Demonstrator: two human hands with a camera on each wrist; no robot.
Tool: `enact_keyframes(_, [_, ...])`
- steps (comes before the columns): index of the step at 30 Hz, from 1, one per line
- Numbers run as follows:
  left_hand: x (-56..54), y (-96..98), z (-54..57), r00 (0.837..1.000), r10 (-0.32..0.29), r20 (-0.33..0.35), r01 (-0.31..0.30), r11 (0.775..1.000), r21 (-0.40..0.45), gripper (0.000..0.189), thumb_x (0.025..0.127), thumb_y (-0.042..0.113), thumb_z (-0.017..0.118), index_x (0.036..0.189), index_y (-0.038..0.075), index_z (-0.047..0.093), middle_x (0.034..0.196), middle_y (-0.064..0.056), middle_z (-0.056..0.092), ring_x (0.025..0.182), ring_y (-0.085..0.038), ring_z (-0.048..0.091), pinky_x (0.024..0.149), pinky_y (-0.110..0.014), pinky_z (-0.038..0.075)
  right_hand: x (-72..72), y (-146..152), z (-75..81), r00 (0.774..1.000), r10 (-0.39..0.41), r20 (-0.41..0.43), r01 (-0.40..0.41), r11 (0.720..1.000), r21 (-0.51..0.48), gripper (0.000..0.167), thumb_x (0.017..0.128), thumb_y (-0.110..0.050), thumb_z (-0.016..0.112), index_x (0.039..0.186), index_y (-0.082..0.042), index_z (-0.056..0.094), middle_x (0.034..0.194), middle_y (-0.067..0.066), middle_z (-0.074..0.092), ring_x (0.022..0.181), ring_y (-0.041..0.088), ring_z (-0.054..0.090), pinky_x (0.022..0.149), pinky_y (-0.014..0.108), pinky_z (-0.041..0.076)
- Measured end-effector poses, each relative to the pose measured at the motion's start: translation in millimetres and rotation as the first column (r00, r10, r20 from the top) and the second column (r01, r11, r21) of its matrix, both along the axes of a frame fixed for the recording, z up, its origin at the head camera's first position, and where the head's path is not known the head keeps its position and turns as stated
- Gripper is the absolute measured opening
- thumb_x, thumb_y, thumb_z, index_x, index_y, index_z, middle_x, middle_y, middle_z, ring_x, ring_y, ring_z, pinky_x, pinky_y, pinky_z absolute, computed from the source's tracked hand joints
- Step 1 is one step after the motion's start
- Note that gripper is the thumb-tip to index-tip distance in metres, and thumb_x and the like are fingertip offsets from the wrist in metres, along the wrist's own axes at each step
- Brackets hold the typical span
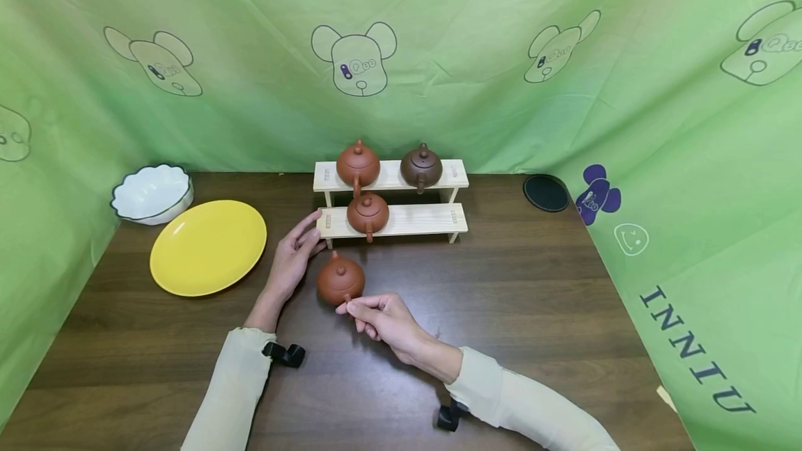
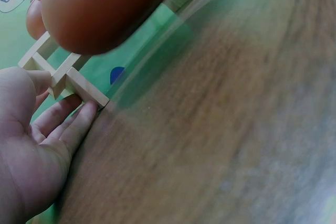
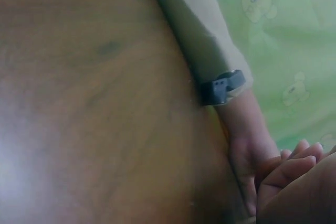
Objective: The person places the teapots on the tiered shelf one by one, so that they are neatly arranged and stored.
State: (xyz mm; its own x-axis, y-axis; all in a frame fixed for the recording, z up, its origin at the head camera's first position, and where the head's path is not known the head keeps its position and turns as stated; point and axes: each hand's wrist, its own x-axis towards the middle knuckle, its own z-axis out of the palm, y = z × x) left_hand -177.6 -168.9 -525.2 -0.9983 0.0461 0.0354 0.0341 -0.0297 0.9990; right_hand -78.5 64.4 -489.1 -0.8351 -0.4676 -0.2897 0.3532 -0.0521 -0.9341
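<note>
My right hand (image 1: 391, 326) pinches the near end of a reddish-brown clay teapot (image 1: 340, 282), by what looks like its handle. The left wrist view shows this teapot (image 2: 105, 9) close up, raised above the table. My left hand (image 1: 291, 259) holds the left end of the lower wooden stand (image 1: 426, 220), thumb and fingers on different sides of its edge. On that stand sits another reddish-brown teapot (image 1: 368, 213). Behind it, the upper stand (image 1: 454, 171) bears a reddish-brown teapot (image 1: 358, 164) and a dark brown one (image 1: 422, 166). Fingers hide the grip in the right wrist view.
A yellow oval plate (image 1: 209, 248) lies on the table to the left. Behind it stands a white scalloped bowl (image 1: 153, 193) with a dark rim. A black round coaster (image 1: 546, 193) is at the back right. Green printed cloth (image 1: 250, 89) encloses the wooden table (image 1: 532, 312).
</note>
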Motion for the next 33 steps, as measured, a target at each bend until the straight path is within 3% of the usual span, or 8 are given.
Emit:
enact_keyframes(19, [-0.2,0.5,-0.2,1.0,0.0,-0.003,0.0,0.997,0.073,0.049,0.118,0.01,0.054,0.167,0.002,0.049,0.164,-0.022,0.052,0.124,0.001,0.067,0.107,-0.023,0.061,3.5,21,37.8,0.992,-0.043,-0.116,0.044,0.999,0.009,0.033,0.113,-0.015,0.066,0.123,0.014,0.077,0.069,-0.009,0.059,0.056,0.001,0.042,0.047,0.013,0.032])
enact_keyframes(33, [1.1,1.4,2.0,1.0,-0.009,-0.001,0.009,0.996,0.086,0.05,0.118,0.008,0.053,0.167,0.001,0.047,0.169,-0.019,0.048,0.126,0.002,0.066,0.109,-0.025,0.061,-0.6,42,50.8,0.976,-0.123,-0.179,0.124,0.992,-0.002,0.032,0.111,-0.012,0.066,0.121,0.017,0.075,0.068,-0.007,0.058,0.058,0.002,0.042,0.05,0.013,0.031])
